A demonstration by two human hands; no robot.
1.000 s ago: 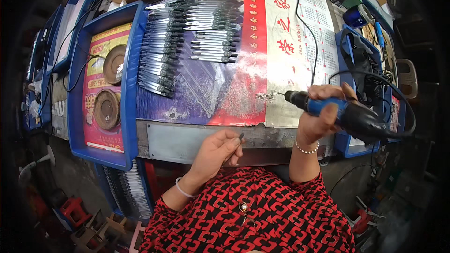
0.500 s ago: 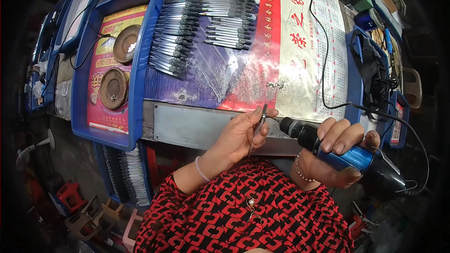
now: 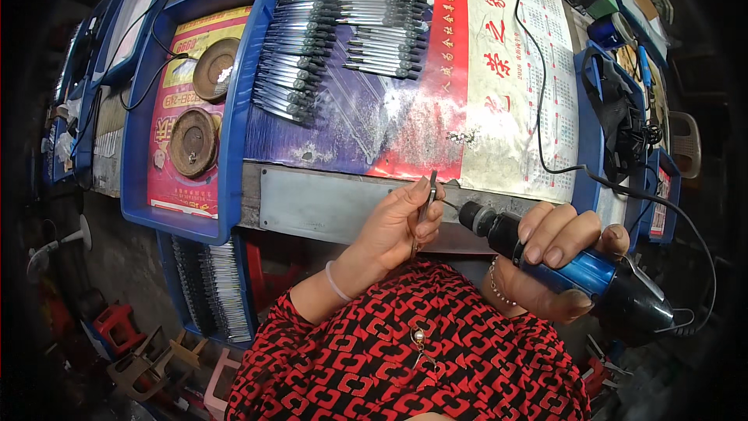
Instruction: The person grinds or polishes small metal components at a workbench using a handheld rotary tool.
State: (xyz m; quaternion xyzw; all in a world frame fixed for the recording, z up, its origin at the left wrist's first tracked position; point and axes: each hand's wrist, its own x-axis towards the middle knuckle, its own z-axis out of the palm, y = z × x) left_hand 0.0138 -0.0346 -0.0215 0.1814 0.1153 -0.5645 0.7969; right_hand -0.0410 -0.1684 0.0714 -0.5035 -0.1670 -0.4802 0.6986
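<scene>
My left hand is closed, pinching a slim metal piece between thumb and fingers; it stands nearly upright at the table's front edge. My right hand wraps round a corded electric screwdriver with a blue body and black ends. Its nose points left, and its thin bit reaches the piece by my left fingertips; whether the bit touches a screw cannot be made out. Beyond my hands, a small heap of tiny metal parts lies on the printed sheet. Rows of slim silver-and-black tools lie farther back.
At the left, a blue tray holds two round brown dishes. Below it sits another blue bin of slim tools. The screwdriver's black cord crosses the right side. More blue trays stand at the right.
The screwdriver and my right hand have shifted slightly left and down, nearer my left hand. My left hand has moved a little left, still pinching the metal piece. The view has shifted slightly.
</scene>
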